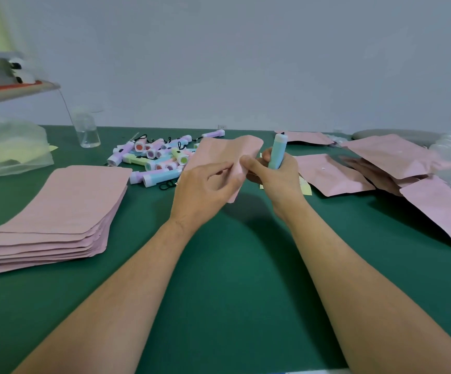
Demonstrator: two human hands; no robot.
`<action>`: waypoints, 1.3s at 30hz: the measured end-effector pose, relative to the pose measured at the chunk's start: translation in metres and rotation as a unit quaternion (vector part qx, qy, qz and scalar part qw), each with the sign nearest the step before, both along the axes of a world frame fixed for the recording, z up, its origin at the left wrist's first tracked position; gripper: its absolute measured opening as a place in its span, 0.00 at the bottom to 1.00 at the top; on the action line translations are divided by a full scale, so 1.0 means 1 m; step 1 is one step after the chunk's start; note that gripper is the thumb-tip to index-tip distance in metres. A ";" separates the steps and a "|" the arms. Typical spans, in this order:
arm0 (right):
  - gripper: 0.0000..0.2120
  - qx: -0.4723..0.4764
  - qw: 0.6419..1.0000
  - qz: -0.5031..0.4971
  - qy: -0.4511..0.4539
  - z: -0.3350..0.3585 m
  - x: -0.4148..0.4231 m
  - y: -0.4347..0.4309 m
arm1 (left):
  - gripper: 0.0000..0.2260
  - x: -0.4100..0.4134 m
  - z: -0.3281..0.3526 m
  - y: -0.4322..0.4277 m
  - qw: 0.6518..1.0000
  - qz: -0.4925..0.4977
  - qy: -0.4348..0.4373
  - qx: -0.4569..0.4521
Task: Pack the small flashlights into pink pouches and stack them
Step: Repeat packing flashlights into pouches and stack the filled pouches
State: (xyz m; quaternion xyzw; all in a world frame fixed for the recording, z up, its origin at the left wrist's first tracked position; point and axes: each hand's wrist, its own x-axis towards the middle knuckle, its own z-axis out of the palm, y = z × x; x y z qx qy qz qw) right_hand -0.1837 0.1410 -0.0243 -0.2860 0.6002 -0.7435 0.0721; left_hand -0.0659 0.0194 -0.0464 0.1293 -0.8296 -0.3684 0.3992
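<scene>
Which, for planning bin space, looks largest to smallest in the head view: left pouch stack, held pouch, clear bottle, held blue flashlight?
1. pouch stack
2. held pouch
3. clear bottle and blue flashlight: alike; the bottle stands farther off, so unranked.

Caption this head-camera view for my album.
Left hand pinches a pink pouch; right hand grips a blue flashlight, above a green table.

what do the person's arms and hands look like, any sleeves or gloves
The left hand and right hand are bare: no gloves, rings or watch visible. Both forearms are uncovered as far as the view shows, with no sleeve in sight.
</scene>
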 end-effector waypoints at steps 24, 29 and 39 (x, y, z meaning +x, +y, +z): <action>0.04 0.528 0.781 -0.237 0.234 -0.026 -0.056 0.039 | 0.21 -0.001 -0.007 -0.048 0.874 0.035 0.150 0.461; 0.07 0.535 0.777 -0.214 0.253 -0.026 -0.042 0.023 | 0.20 -0.003 -0.009 -0.048 0.880 0.055 0.163 0.443; 0.10 0.532 0.773 -0.223 0.264 -0.021 -0.042 0.026 | 0.17 -0.003 -0.006 -0.055 0.809 0.060 0.247 0.530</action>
